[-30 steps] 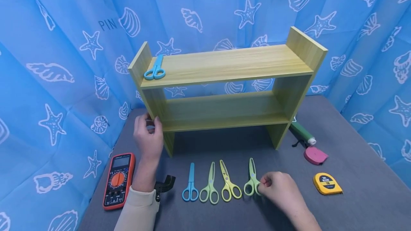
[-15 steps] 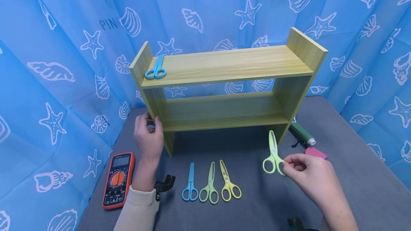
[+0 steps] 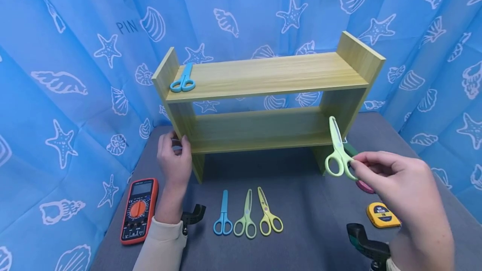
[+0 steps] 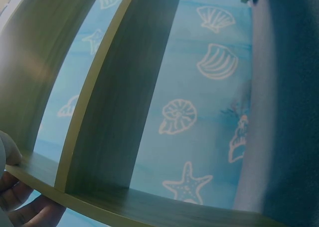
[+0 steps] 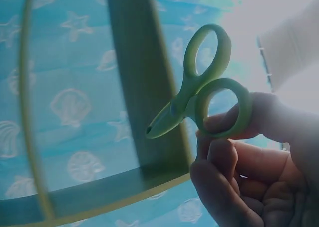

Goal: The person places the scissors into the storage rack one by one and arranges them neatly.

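One loop of pale-green plastic scissors (image 3: 338,150) is pinched by fingers of the right hand (image 3: 403,179), before the right end of a two-tier light-wood shelf (image 3: 271,74) that the left hand (image 3: 175,160) grips; so slight a hold could let the blades swivel into it.

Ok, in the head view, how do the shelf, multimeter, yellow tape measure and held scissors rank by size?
1. Shelf
2. Multimeter
3. Yellow tape measure
Unsure: held scissors, about multimeter length but slimmer, and perhaps nearer the camera.
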`<state>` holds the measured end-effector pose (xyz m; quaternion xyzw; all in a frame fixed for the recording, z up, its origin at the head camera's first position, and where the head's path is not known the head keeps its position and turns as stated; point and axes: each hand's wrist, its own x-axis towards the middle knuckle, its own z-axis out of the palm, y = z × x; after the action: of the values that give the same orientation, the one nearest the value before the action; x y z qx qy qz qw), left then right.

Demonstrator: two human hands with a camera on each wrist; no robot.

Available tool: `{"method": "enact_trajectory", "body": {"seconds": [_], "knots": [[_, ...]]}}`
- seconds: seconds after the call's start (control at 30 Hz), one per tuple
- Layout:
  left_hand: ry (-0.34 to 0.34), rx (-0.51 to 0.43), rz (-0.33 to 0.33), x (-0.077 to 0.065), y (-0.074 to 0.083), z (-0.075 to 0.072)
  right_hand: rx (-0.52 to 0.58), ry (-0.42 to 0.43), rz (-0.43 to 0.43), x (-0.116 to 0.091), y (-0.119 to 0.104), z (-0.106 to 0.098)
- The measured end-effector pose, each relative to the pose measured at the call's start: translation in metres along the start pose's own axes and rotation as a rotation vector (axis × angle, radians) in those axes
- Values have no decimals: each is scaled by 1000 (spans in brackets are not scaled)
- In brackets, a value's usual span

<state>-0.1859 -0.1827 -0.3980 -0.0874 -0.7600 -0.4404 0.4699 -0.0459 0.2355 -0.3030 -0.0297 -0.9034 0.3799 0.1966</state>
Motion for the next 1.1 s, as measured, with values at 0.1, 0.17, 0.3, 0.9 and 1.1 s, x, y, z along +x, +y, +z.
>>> {"method": "enact_trajectory", "body": {"seconds": [0.1,0.17,0.3,0.9,1.1], "knots": [[6,2,6,0,-1,0,30,24,-23,5,-9,-9],[7,0,7,0,-1,0,47,43,-46,9,-17,-14],[2,4,5,-1,-2,0,95,79,-82,18,-37,-22],[-34,8,-13,0,0,-3,140,-4,-122,98,-141,-11],[-31,-3,-15,0,0,-3,110,-85,-146,126,-176,6]]}}
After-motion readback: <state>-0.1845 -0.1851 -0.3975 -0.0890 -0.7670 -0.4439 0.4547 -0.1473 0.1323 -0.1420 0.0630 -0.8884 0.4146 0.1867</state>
